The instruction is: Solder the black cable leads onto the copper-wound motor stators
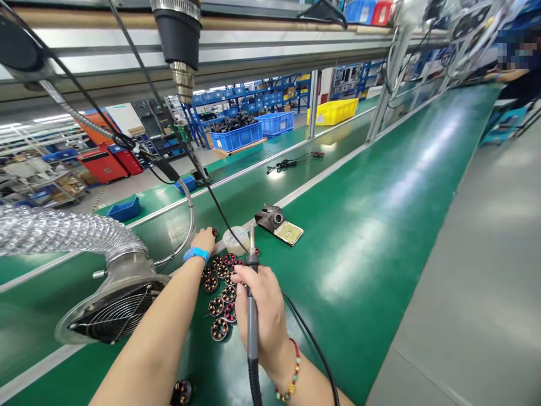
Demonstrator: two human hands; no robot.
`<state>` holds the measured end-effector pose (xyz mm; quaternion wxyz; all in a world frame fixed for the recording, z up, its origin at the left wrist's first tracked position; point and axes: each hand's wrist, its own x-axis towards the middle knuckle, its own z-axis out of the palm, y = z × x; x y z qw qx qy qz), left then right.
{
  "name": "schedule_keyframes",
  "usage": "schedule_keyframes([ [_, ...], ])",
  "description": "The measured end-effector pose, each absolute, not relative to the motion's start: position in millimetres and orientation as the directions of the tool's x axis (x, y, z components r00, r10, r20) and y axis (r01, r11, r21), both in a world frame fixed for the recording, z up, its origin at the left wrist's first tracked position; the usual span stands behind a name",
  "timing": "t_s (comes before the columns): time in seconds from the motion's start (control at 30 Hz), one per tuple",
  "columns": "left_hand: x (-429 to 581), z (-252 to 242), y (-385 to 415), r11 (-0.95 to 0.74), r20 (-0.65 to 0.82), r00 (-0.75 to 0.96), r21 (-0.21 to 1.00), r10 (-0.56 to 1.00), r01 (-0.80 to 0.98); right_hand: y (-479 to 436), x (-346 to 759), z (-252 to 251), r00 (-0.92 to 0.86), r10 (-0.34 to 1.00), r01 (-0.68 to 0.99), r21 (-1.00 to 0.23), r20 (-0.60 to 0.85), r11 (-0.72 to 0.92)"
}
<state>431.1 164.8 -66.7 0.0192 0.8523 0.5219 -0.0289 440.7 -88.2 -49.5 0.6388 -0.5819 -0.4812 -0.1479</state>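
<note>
My right hand (264, 307) is closed around the grey handle of a soldering iron (252, 321), whose metal tip points up and away from me. My left hand (205, 239), with a blue band on its wrist, reaches forward past the cluster, its fingers curled at a small copper-wound motor stator (215, 232); the grip is partly hidden. Between my arms, several more ring-shaped stators (220, 329) with copper or reddish windings lie on the green bench (355, 237). A roll of whitish tape (235, 240) sits just beyond them.
A soldering iron stand (268, 217) with a yellow sponge (288, 232) is ahead. On the left are a fume extractor hood (114, 304) and its foil duct (67, 231). A hot-air nozzle (183, 82) hangs overhead. Blue bins (236, 136) stand behind; a person (515, 73) sits far right.
</note>
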Motion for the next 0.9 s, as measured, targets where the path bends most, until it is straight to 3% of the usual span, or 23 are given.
schedule_keyframes([
  [0.27, 429.5, -48.0, 137.9, -0.41, 0.024, 0.409, 0.09, 0.912, 0.908, -86.7, 441.7, -49.6, 0.514, 0.35, 0.736, -0.612, 0.784, 0.289],
  [0.47, 424.2, -20.0, 102.1, -0.513, 0.086, 0.506, 0.185, 0.858, 0.838, -88.8, 445.9, -51.6, 0.535, 0.344, 0.728, -0.628, 0.772, 0.276],
  [0.67, 342.0, -13.2, 49.1, -0.624, -0.051, 0.652, 0.241, 0.756, 0.743, -92.1, 440.3, -48.0, 0.535, 0.346, 0.689, -0.636, 0.77, 0.348],
  [0.9, 288.8, -49.2, 20.0, -0.553, -0.165, 0.588, 0.217, 0.791, 0.804, -93.2, 436.1, -49.9, 0.519, 0.394, 0.685, -0.645, 0.758, 0.34],
])
